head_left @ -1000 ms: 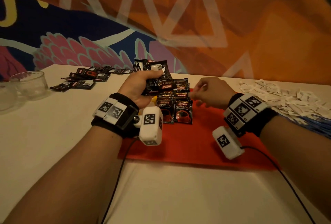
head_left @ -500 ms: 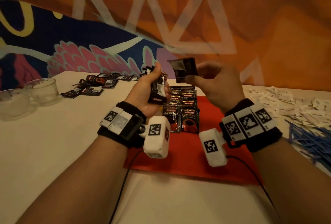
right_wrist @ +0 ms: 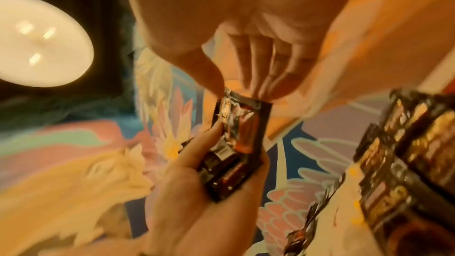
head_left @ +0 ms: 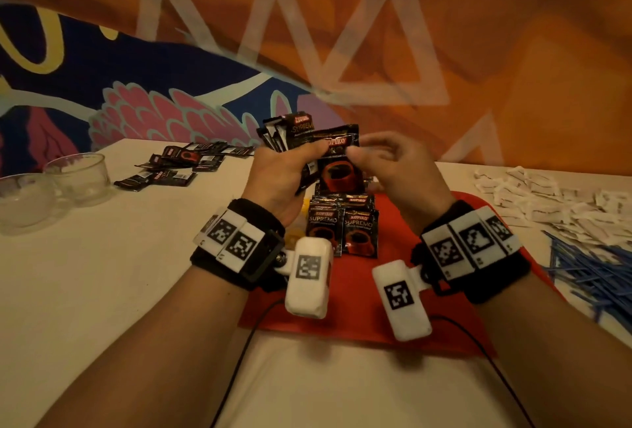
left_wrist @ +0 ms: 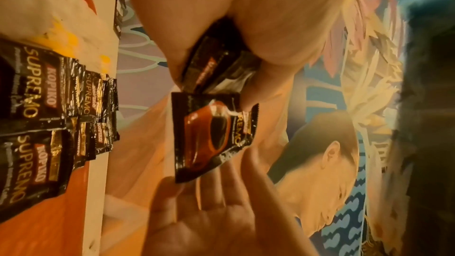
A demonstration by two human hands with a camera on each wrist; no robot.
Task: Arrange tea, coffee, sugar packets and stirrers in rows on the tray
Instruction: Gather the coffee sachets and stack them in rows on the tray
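Observation:
A red tray (head_left: 376,308) lies on the white table in front of me. Two overlapping rows of black Kopiko coffee packets (head_left: 342,229) lie at its far left. My left hand (head_left: 301,160) is raised above them and grips a fanned bundle of coffee packets (head_left: 290,133). One single coffee packet (head_left: 338,167) hangs face toward me in front of the bundle. My right hand (head_left: 372,154) pinches its top edge, and the left thumb lies on its top left corner. The right wrist view shows the pinched single packet (right_wrist: 241,124) above the bundle (right_wrist: 226,174).
Loose coffee packets (head_left: 181,160) lie at the back left, near two glass cups (head_left: 78,174). White sugar packets (head_left: 547,202) are heaped at the right, with blue stirrers (head_left: 598,273) in front of them. Something yellow (head_left: 294,236) shows at the tray's left edge. The painted wall stands close behind.
My right hand left the rows on the tray and rose to the left hand's bundle. The packet it holds has turned from back side to printed face toward me.

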